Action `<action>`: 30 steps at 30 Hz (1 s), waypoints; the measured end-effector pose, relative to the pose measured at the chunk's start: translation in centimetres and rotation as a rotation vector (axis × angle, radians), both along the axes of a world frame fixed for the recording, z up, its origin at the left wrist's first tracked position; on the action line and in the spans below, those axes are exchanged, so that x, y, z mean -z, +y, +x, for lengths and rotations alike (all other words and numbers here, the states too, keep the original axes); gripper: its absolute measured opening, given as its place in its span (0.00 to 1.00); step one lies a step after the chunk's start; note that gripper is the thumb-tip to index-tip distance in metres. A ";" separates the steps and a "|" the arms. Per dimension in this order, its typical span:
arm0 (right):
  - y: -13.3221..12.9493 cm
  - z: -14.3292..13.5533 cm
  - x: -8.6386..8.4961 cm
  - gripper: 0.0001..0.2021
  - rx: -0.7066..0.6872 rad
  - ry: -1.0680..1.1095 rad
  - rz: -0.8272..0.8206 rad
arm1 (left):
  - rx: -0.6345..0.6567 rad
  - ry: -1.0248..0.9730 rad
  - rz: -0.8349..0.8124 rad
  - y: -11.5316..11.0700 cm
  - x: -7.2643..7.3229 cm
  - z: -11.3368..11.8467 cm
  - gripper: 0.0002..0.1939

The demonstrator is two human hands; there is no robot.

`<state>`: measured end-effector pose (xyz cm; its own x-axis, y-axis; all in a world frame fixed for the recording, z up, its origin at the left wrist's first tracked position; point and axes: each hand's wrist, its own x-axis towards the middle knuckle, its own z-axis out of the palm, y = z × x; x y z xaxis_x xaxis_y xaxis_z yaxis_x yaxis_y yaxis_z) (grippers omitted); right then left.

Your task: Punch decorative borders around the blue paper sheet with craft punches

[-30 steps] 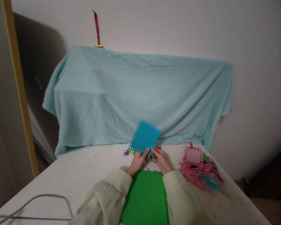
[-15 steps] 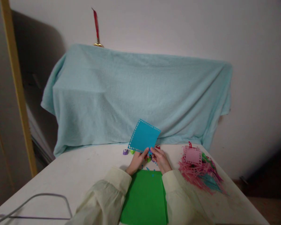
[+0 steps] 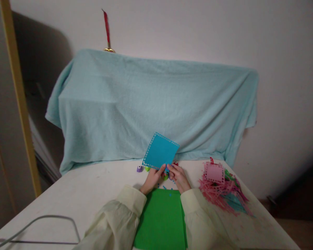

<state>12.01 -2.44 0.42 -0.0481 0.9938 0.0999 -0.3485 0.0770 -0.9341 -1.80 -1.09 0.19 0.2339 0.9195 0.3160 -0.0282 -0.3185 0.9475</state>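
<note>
A square sheet of blue paper (image 3: 161,151) with small holes punched along its edges stands tilted above the table. My left hand (image 3: 153,180) is closed on its lower corner, thumb on top. Beside it, my right hand (image 3: 180,178) is closed at the same corner. Between the thumbs sits a small bluish-purple thing (image 3: 167,169), apparently a paper punch, mostly hidden by fingers. Tiny blue paper bits (image 3: 170,195) lie below the hands. Just behind them are small purple (image 3: 139,169), green (image 3: 147,168) and red (image 3: 175,163) punches, the last two partly covered.
Green sheets (image 3: 160,218) lie between my forearms. To the right is a pile of pink, green and blue paper shreds (image 3: 216,192) with a punched pink square (image 3: 214,173) on it. A bent metal frame (image 3: 54,216) lies front left. A light-blue cloth (image 3: 151,104) hangs behind.
Both hands and the blue paper hold nearly the same place. Slightly fewer blue bits show beneath the hands.
</note>
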 end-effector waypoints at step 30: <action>0.3 -0.1 -0.3 0.17 0.106 0.116 -0.027 | -0.238 0.094 0.118 0.3 0.5 -0.3 0.20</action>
<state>11.88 -2.12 0.76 0.0672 0.9951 0.0723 -0.4459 0.0948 -0.8900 -2.13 -0.78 -0.29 0.0490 0.9102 0.4112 0.1470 -0.4138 0.8984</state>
